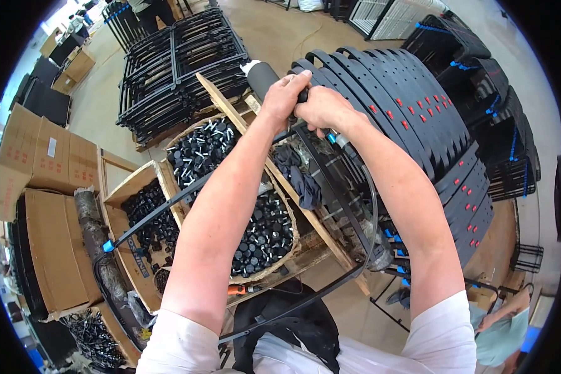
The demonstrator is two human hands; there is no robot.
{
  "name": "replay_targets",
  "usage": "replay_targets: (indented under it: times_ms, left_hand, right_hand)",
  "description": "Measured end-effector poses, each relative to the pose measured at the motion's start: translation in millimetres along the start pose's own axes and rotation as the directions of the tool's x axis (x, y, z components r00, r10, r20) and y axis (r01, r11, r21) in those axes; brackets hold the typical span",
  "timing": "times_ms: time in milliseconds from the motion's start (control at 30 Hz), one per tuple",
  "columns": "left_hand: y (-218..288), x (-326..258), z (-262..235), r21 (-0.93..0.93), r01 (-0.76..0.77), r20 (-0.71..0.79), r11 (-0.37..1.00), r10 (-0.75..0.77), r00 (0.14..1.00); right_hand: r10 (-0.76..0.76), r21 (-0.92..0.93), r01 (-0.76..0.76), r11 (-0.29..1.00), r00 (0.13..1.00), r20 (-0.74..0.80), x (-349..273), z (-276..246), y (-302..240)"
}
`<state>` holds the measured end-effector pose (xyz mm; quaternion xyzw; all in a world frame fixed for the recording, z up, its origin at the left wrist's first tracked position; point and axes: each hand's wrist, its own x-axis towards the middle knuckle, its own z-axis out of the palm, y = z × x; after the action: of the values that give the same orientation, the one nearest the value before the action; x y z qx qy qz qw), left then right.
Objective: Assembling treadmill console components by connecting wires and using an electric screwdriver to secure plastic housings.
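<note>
Left hand [285,93]: fingers curled shut around the top of a black curved frame [330,187], beside the grey barrel of a power tool [262,78].
Right hand [321,107]: fingers closed, touching the left hand; it appears to grip the tool's handle, though the hands hide most of it.
Black curved frame: runs from the hands down in a loop past the person's lap; a blue cap [108,246] marks one end at the left.
Stack of curved black panels [417,118]: stands just behind the hands, on the right, with red and blue clips.
Basket of black screw-in feet [255,230]: lies under the left forearm; a second wooden box [144,212] sits at its left edge.
Cardboard cartons [43,162]: far left.
Progress: judged from the frame in hand and the many stacked panels, work on this piece is under way, not finished.
</note>
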<state>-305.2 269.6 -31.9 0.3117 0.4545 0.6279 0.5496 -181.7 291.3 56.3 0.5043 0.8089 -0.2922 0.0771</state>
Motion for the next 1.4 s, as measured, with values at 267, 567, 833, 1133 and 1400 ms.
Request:
replay_targets:
  times_ms: [267, 567, 833, 1133, 1400]
  left_hand:
    - [-8, -1, 0, -0.027, -0.041, -0.049, 0.999, 0.040, 0.998]
    - [-10, -6, -2, 0.036, -0.011, -0.082, 0.999, 0.014, 0.997]
    - [-10, -7, 0, -0.112, 0.025, -0.030, 0.993, -0.029, 0.999]
    - [-4, -5, -12, -0.001, -0.134, -0.078, 0.991, 0.134, 0.988]
    - [44, -115, -97, -0.083, -0.178, -0.195, 0.980, 0.159, 0.968]
  right_hand:
    - [0.016, -0.067, -0.008, 0.998, 0.993, 0.117, 10, 2, 3]
    - [0.057, 0.119, -0.073, 0.990, 0.989, 0.133, 26, 16, 11]
    - [-0.080, 0.106, 0.069, 0.992, 0.992, 0.100, 30, 11, 13]
    - [-0.064, 0.139, 0.056, 0.989, 0.996, 0.056, 31, 20, -3]
    - [-0.212, -0.049, 0.223, 0.974, 0.963, 0.165, -58, 57, -128]
